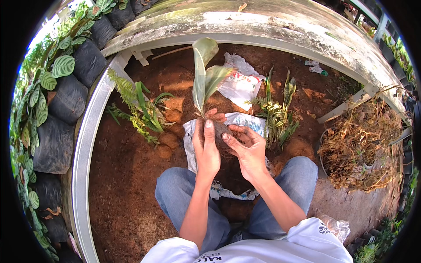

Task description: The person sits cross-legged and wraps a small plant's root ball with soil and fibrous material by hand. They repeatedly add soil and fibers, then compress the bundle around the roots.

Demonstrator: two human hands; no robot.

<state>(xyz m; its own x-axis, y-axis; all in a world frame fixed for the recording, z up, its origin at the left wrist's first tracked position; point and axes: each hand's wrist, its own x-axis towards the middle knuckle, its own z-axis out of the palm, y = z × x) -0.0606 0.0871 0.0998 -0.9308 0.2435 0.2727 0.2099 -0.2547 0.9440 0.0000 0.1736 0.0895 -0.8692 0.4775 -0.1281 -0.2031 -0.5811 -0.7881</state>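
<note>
A broad-leaved plant [201,79] stands upright from a dark, fibrous root ball [221,133] between my hands. My left hand [207,144] grips the root ball from the left, thumb on top, just below the leaf base. On the other side, my right hand [248,146] holds the ball with thumb and curled fingers. Below them an opened white sack [190,144] contains dark soil [230,174]. The far side of the ball and some fingertips are hidden.
Ferns [131,105] and round brown fibre balls [168,140] lie left; more leafy plants [278,115] stand right. Beyond is a crumpled white sack [241,79]. A pot of dried plants [358,144] is at far right. A metal frame [84,157] and black plant bags [54,144] border the left.
</note>
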